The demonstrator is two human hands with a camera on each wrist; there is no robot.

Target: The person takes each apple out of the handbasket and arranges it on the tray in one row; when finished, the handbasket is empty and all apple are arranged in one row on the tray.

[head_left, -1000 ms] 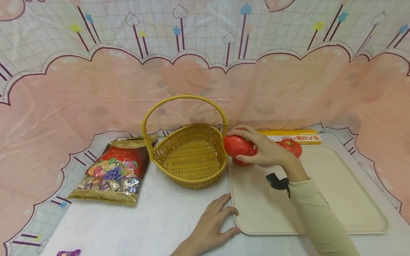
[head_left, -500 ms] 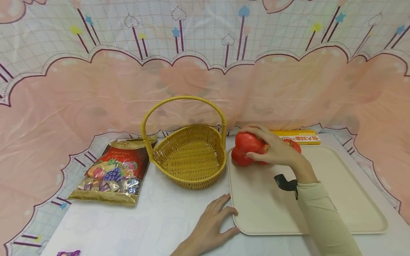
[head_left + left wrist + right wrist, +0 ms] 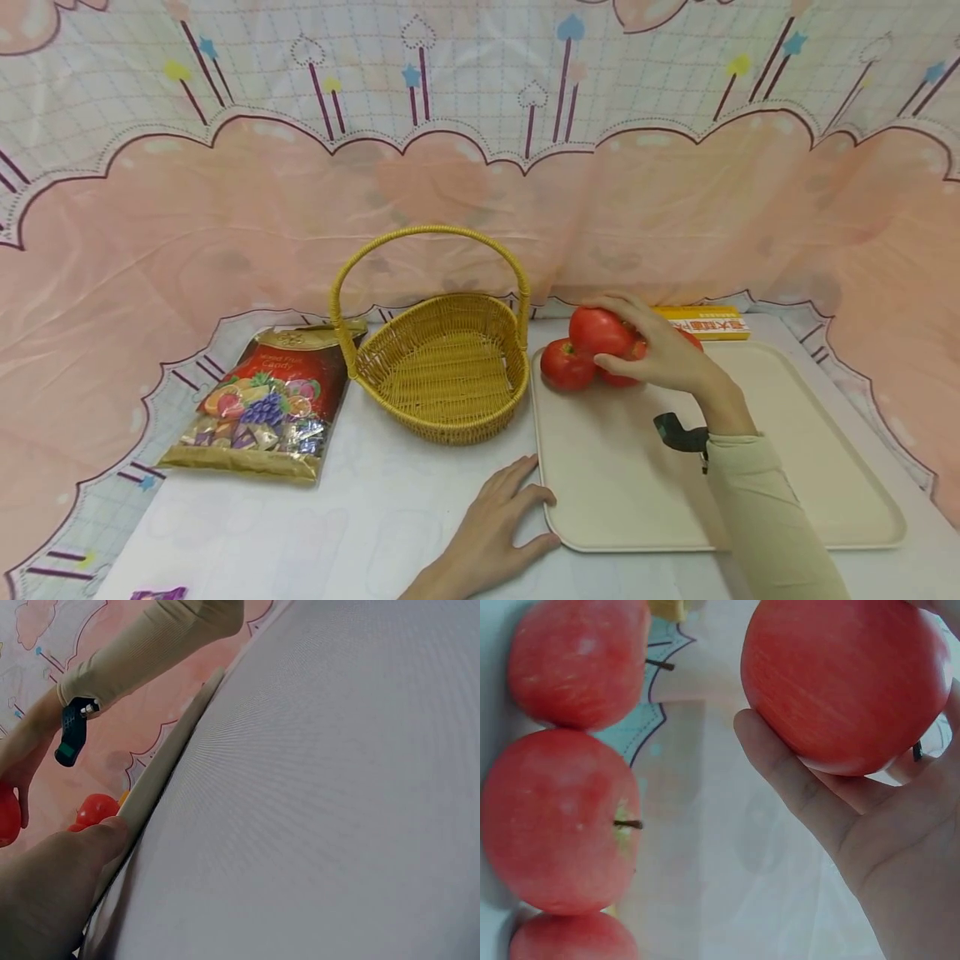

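Observation:
In the head view, my right hand (image 3: 660,342) grips a red apple (image 3: 602,332) above the back left part of the beige tray (image 3: 645,475). One apple (image 3: 567,365) sits on the tray left of it; others are partly hidden by the hand. The right wrist view shows the held apple (image 3: 847,682) between thumb and fingers, apart from a row of three apples, the middle one (image 3: 559,821) with its stem visible. My left hand (image 3: 487,533) rests at the tray's front left edge, fingers spread and touching the rim.
A yellow wicker basket (image 3: 450,425) with a tall handle stands left of the tray. Farther left lies a bag of fruit candy (image 3: 262,408). A yellow box (image 3: 705,321) lies behind the tray. One purple wrapped candy (image 3: 159,594) is at the front left.
My right hand has moved right with the apple, away from the basket side, uncovering the leftmost apple on the tray. My left hand stays in place.

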